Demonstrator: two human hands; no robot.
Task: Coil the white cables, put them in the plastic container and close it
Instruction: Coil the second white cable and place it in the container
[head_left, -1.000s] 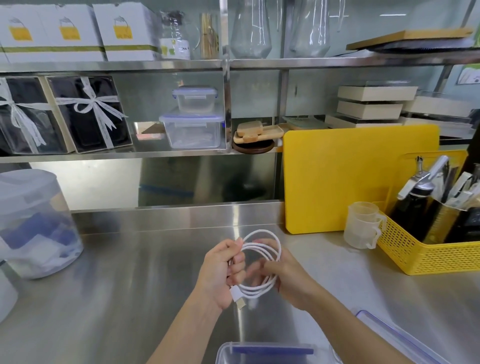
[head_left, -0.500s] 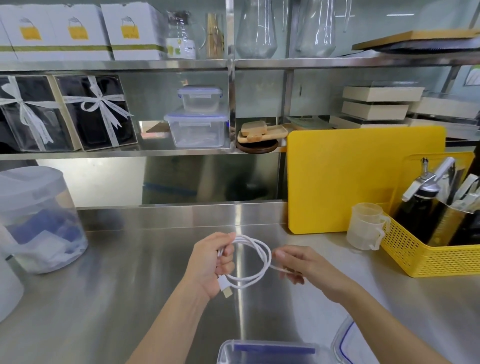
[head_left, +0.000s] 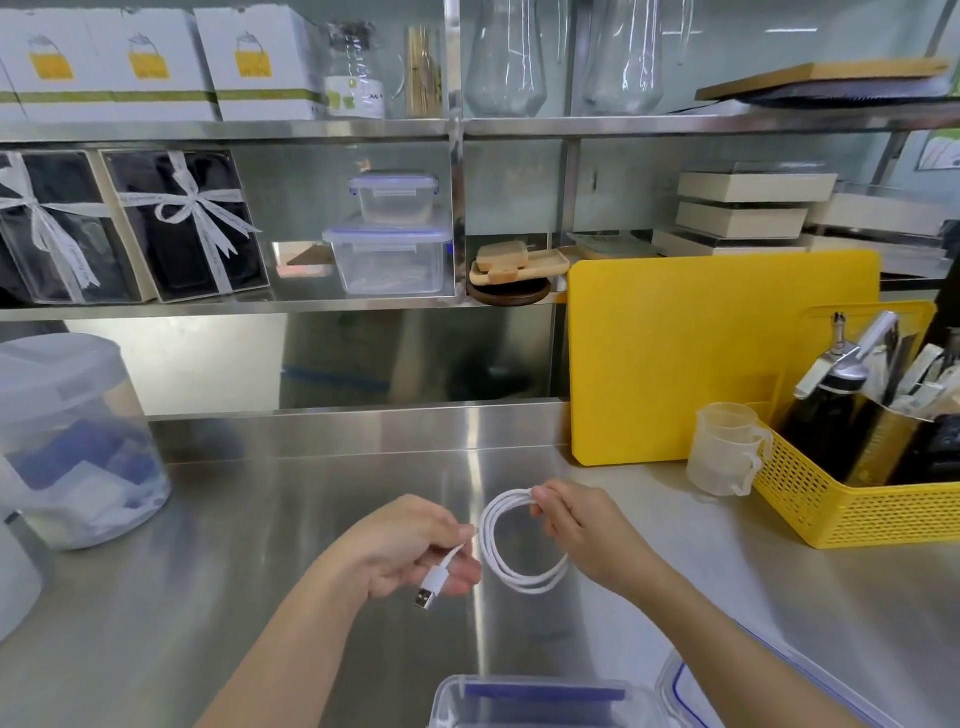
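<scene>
A white cable (head_left: 501, 564) hangs in a small coil of a few loops above the steel counter. My right hand (head_left: 576, 525) pinches the top of the coil. My left hand (head_left: 410, 545) grips the loose end near its USB plug (head_left: 428, 592), which points down and left. A clear plastic container (head_left: 540, 701) with a blue strip stands open at the bottom edge of the view. Its lid (head_left: 727, 675) with a blue seal lies just to the right, partly hidden by my right forearm.
A yellow cutting board (head_left: 717, 358) leans on the back wall. A measuring cup (head_left: 727, 447) and a yellow basket (head_left: 862, 493) of bottles stand at the right. A large lidded tub (head_left: 67, 441) sits at the left. Shelves above hold boxes and containers.
The coil has passed from my left hand to my right hand. My left hand now holds only the plug end, pulled out to the left of the coil.
</scene>
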